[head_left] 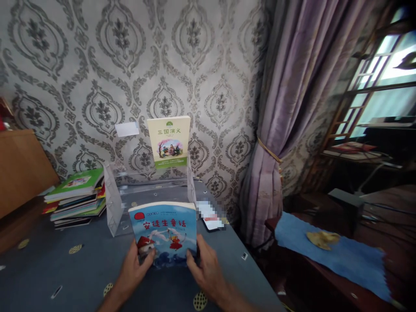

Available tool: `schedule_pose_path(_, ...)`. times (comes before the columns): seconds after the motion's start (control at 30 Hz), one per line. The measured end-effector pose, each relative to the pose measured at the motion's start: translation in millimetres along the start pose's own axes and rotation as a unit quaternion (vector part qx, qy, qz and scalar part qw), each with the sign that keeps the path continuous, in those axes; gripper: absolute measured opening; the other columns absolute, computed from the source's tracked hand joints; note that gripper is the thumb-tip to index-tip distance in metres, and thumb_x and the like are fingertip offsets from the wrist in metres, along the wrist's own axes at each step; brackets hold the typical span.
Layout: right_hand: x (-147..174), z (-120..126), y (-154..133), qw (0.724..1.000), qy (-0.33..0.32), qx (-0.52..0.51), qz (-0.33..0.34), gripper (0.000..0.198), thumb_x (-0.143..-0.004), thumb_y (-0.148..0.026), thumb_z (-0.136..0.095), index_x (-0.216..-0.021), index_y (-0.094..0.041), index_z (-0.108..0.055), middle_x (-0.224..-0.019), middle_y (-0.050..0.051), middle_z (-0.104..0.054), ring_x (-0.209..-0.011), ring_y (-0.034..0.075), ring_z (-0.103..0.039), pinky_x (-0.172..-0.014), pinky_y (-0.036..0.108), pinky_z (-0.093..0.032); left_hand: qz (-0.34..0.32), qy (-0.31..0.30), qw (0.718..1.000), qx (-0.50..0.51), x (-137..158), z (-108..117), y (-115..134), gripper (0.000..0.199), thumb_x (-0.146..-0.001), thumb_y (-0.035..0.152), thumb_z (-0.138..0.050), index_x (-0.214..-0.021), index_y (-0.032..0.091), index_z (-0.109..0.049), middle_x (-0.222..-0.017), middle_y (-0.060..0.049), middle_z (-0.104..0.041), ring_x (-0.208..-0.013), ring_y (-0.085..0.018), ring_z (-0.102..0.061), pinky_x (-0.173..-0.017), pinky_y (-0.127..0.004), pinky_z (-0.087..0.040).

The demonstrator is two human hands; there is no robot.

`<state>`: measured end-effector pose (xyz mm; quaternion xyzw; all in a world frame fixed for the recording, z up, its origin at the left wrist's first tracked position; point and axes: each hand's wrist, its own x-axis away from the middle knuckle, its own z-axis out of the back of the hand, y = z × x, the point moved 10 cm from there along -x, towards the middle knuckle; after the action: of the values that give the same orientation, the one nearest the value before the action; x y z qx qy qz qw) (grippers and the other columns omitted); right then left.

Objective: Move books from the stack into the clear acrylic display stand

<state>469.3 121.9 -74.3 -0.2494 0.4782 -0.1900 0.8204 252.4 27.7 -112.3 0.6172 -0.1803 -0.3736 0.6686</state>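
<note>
Grip's clamped on blue book (165,229): got left hand (134,269), right hand (208,265) on lower sides, I guess so it faces me squarely. It's over desk (81,277), just in front of clear rack (112,201), which likely props cream book (170,145).

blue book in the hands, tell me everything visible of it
The blue book is closed and looks softbound, its front cover facing the viewer with red Chinese title characters and a figure in red. Pale page edges show along the top. It is held roughly upright before the clear stand, the left hand and right hand gripping its lower sides. Contact with the tablecloth is unclear.
</note>
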Motion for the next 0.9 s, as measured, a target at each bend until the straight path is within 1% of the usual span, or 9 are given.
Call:
schedule_pose_path(0.13,-1,1,0,1.000,0.009,0.028,0.009,0.013,-0.091,-0.017,-0.047,-0.098,-0.023,-0.056,-0.078,0.001,-0.062,-0.069,0.018,-0.061,-0.065,0.026,-0.049,-0.023,-0.014,0.995,-0.095,-3,6,11,0.035,-0.061,0.047,-0.081,-0.085,0.024,-0.071,-0.084,-0.007,-0.078,-0.084,-0.031,-0.073,-0.076,-0.034,-0.057)
schedule_pose_path(0.27,-2,2,0,0.997,0.019,0.069,0.009,0.014,-0.091,-0.017,-0.048,-0.099,-0.022,-0.058,-0.078,0.001,-0.059,-0.066,0.017,-0.058,-0.060,0.026,-0.046,-0.035,-0.019,0.991,-0.131,-3,8,12,0.029,-0.065,0.047,-0.078,-0.080,0.024,-0.069,-0.074,-0.005,-0.076,-0.073,-0.028,-0.072,-0.066,-0.031,-0.055)
schedule_pose_path(0.37,-1,1,0,0.996,0.022,0.085,0.015,0.016,-0.091,-0.016,-0.049,-0.103,-0.022,-0.059,-0.079,0.001,-0.059,-0.066,0.017,-0.058,-0.058,0.026,-0.046,-0.049,-0.036,0.987,-0.147,-2,4,10,0.030,-0.072,0.047,-0.073,-0.089,0.023,-0.069,-0.085,-0.008,-0.078,-0.080,-0.029,-0.074,-0.070,-0.031,-0.056)
schedule_pose_path(0.43,-1,1,0,0.996,0.024,0.088,0.022,0.019,-0.091,-0.016,-0.049,-0.107,-0.021,-0.059,-0.082,0.002,-0.060,-0.071,0.018,-0.061,-0.061,0.026,-0.048,-0.055,-0.039,0.986,-0.155,-2,3,7,0.033,-0.075,0.048,-0.070,-0.095,0.021,-0.068,-0.089,-0.009,-0.079,-0.083,-0.029,-0.075,-0.072,-0.032,-0.056)
schedule_pose_path(0.53,0,0,0,0.996,0.029,0.081,0.033,0.022,-0.092,-0.015,-0.050,-0.111,-0.021,-0.058,-0.085,0.003,-0.063,-0.077,0.019,-0.064,-0.066,0.027,-0.050,-0.060,-0.037,0.983,-0.168,-3,2,1,0.036,-0.077,0.050,-0.066,-0.097,0.020,-0.066,-0.089,-0.010,-0.079,-0.082,-0.030,-0.075,-0.073,-0.034,-0.057)
schedule_pose_path(0.67,0,0,1,0.997,0.029,0.068,0.038,0.019,-0.094,-0.015,-0.049,-0.108,-0.022,-0.058,-0.082,0.002,-0.061,-0.073,0.018,-0.062,-0.064,0.026,-0.050,-0.061,-0.038,0.981,-0.178,-2,2,-4,0.037,-0.078,0.050,-0.062,-0.100,0.020,-0.064,-0.092,-0.009,-0.079,-0.084,-0.029,-0.075,-0.075,-0.036,-0.059)
schedule_pose_path(0.73,0,1,0,0.996,0.033,0.064,0.043,0.018,-0.094,-0.014,-0.049,-0.107,-0.022,-0.058,-0.083,0.002,-0.062,-0.074,0.018,-0.063,-0.066,0.027,-0.051,-0.067,-0.039,0.981,-0.178,0,1,-3,0.036,-0.080,0.050,-0.061,-0.100,0.020,-0.064,-0.090,-0.008,-0.079,-0.082,-0.028,-0.076,-0.072,-0.035,-0.060)
schedule_pose_path(0.8,0,2,-2,0.996,0.037,0.062,0.050,0.018,-0.094,-0.014,-0.049,-0.108,-0.022,-0.058,-0.083,0.002,-0.062,-0.074,0.018,-0.063,-0.066,0.027,-0.052,-0.076,-0.033,0.981,-0.176,2,2,0,0.034,-0.081,0.050,-0.061,-0.098,0.021,-0.063,-0.085,-0.006,-0.078,-0.076,-0.027,-0.076,-0.068,-0.033,-0.060)
schedule_pose_path(0.9,0,3,-3,0.996,0.040,0.067,0.052,0.018,-0.095,-0.015,-0.049,-0.109,-0.022,-0.058,-0.082,0.002,-0.062,-0.071,0.018,-0.062,-0.063,0.026,-0.051,-0.081,-0.025,0.982,-0.167,4,2,3,0.032,-0.081,0.050,-0.062,-0.097,0.022,-0.063,-0.081,-0.004,-0.079,-0.072,-0.026,-0.076,-0.066,-0.032,-0.061)
